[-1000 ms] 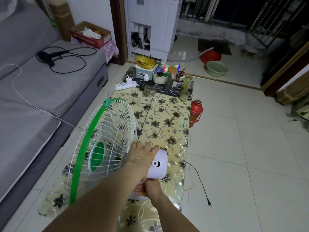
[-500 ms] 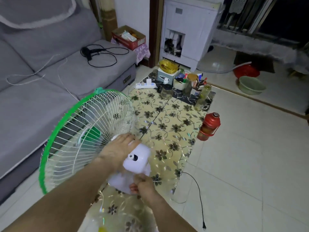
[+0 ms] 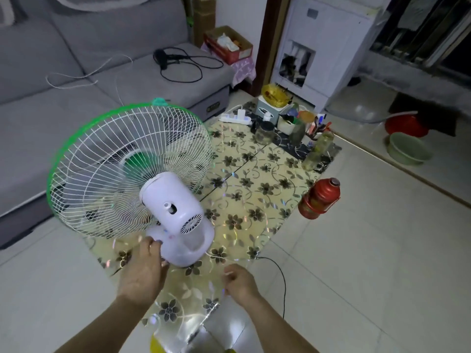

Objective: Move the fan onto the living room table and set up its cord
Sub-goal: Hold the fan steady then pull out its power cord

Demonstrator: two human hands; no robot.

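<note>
The fan [image 3: 173, 207] has a glossy white plastic body and a white wire cage rimmed in green plastic. A shiny flower-printed plastic sheet covers the tabletop [image 3: 254, 189]. The sofa [image 3: 38, 123] is matt grey cloth; the floor [image 3: 369, 263], polished tile.

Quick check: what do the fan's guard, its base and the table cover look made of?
Guard: thin white wires, likely coated metal, green plastic-looking rim. Base: smooth glossy white plastic, by its sheen. Table cover: probably vinyl, shiny with rainbow glints.

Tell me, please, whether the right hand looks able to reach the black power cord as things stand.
Probably yes: the black power cord runs just to the right of the right hand, which seems to hold nothing, and nothing lies between them.
</note>
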